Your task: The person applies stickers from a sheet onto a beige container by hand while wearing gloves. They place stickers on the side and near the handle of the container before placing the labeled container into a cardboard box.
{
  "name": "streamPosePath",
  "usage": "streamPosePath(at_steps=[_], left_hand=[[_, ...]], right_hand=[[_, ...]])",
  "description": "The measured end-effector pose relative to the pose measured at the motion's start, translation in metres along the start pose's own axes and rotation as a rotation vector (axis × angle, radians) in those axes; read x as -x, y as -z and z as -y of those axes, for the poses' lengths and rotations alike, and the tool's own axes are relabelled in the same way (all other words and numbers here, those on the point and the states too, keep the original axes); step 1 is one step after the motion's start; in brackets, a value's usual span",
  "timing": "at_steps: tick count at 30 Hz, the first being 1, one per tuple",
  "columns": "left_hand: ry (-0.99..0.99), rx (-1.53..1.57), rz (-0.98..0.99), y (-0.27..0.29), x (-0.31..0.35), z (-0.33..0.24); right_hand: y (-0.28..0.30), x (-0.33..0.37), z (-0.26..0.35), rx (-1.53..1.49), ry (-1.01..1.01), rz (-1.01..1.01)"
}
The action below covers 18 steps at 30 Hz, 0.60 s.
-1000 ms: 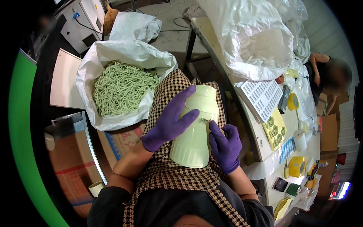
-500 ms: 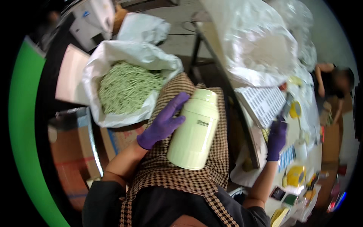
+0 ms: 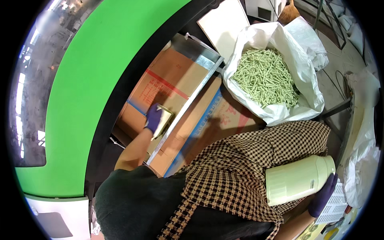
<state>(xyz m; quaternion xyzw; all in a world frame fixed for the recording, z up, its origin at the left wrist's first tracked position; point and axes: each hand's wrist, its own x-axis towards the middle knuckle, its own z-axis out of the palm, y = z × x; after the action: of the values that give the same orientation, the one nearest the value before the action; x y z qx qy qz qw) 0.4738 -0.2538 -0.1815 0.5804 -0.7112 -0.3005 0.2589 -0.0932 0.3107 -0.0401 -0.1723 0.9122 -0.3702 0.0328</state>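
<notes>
Sideways lies the flask (image 3: pixel 294 182); green rods (image 3: pixel 266 78) heap inside the white sack (image 3: pixel 308 90).

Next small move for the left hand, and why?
Probably lift the cream piece clear of the metal rail: the left hand is on it, the rail runs close beside, and the right hand touches the flask on the lap.

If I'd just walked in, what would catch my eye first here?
Probably the big bright green panel sweeping across the left side, then the white sack at upper right, heaped with pale green sticks. Lower right, a pale green flask lies across the checked apron, the purple-gloved right hand at its narrower end; the left hand is at a cream piece above cardboard.
</notes>
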Motion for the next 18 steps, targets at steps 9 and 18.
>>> streamPosePath(at_steps=[9,18], left_hand=[[0.841,0.382,-0.19,0.117,0.115,0.178],[0.654,1.35,-0.448,0.04,0.015,0.121]], right_hand=[[0.023,0.011,-0.035,-0.788,-0.169,0.267],[0.102,0.015,-0.186,-0.343,0.01,-0.729]])
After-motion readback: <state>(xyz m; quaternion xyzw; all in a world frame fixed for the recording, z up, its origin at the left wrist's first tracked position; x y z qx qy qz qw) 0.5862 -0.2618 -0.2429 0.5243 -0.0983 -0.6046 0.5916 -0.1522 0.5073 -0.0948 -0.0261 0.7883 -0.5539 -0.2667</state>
